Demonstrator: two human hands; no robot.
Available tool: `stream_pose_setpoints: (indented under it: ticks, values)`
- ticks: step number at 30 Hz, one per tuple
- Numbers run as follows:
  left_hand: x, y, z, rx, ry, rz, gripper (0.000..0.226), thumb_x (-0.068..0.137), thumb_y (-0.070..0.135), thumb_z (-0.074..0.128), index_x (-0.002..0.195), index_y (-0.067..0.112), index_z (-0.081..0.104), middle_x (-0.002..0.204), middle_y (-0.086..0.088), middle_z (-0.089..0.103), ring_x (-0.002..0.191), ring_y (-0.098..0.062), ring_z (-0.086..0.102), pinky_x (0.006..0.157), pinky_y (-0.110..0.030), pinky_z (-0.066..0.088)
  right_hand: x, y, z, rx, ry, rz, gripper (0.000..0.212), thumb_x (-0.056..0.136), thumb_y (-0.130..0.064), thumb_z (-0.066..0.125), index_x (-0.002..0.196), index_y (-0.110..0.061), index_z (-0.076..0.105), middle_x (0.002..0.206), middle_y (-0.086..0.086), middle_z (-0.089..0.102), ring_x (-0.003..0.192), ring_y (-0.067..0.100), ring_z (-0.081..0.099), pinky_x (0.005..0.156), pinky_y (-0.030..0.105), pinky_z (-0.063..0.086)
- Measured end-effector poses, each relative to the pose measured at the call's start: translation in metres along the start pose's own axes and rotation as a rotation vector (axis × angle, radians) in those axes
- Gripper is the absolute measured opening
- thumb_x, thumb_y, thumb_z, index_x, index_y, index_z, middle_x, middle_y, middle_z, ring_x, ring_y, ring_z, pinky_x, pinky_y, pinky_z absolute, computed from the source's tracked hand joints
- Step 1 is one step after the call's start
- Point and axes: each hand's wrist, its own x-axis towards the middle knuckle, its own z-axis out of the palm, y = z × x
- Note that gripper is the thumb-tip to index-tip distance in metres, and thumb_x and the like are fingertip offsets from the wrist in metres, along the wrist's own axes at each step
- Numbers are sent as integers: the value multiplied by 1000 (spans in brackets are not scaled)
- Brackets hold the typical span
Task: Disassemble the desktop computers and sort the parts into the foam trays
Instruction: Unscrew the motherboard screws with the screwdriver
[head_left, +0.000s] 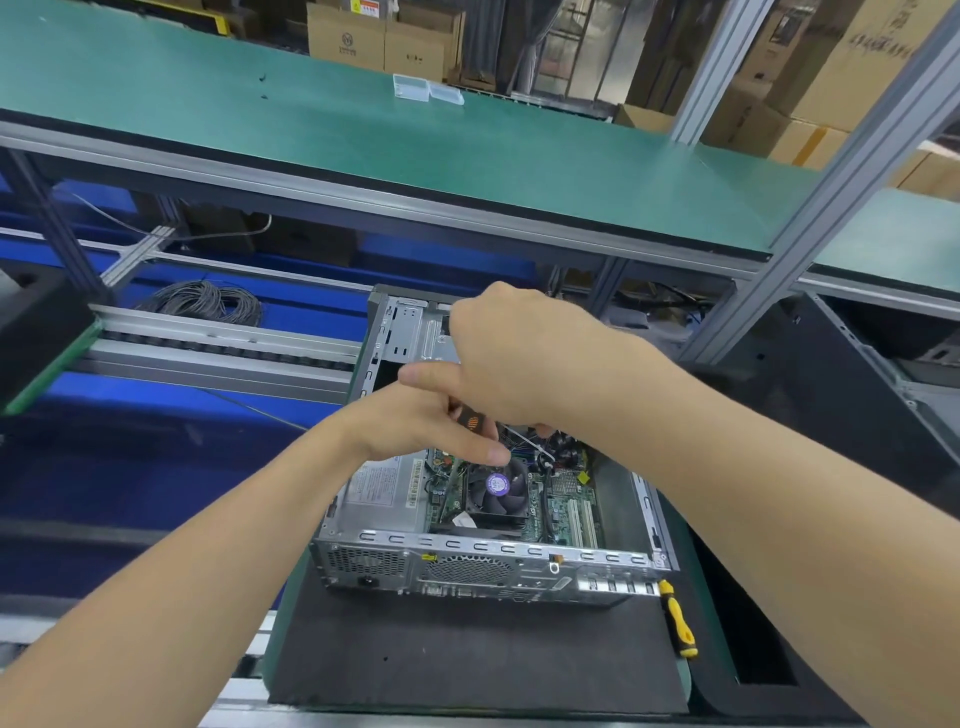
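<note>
At the left edge of the frame a dark block (36, 332) is seen, and right of it, in the upper left, a cable coil (208, 304). The left hand (415, 426) is raised at the centre. Its fingers and thumb are closed in a pinch on a small orange-marked piece (471, 422), whose nature cannot be told.

Below the hands, at lower centre, the computer (374, 561) is laid open on a foam mat (467, 654). The case is judged to be heavy, stiff sheet steel with sharp edges, best taken by its outer walls. The board (563, 506) inside is judged fragile and is to be held by its edges only. The fan (498, 488) is best gripped by its frame, not its blades. The loose cables around it are soft and are better freed at their plugs than pulled.

The right hand (519, 353) is held just above the left, touching it, over the far half of the case. Its fingers are curled downward and its thumb is stretched to the left. Whether anything is gripped in it cannot be told, since the palm is hidden.

Right of the case a screwdriver (678, 621) is laid on the mat's edge, untouched. Beyond it, at lower right, a foam tray (727, 597) is seen.
</note>
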Motion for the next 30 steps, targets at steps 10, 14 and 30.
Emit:
stream_pose_setpoints:
  ticks: [10, 14, 30]
  values:
    - [-2, -4, -7, -104, -6, 53, 42, 69, 21, 85, 92, -8, 66, 89, -7, 70, 88, -16, 67, 80, -27, 53, -7, 10, -18, -21, -191, -310, 7, 93, -31, 66, 89, -27, 69, 79, -6, 59, 79, 21, 61, 67, 33, 54]
    - [-5, -6, -13, -153, -44, 57, 54, 66, 24, 80, 101, -13, 63, 96, -28, 64, 96, -32, 57, 88, -47, 45, -10, 9, -18, -71, -142, -345, 10, 92, -34, 65, 97, -27, 70, 95, 0, 62, 81, 25, 62, 69, 33, 54]
    - [-1, 6, -1, -34, -13, 16, 62, 62, 34, 89, 110, 0, 68, 99, -15, 69, 93, -23, 65, 90, -50, 54, -2, 0, -10, 90, -58, -134, 63, 92, -72, 46, 61, -18, 57, 60, -1, 54, 54, 17, 56, 48, 27, 33]
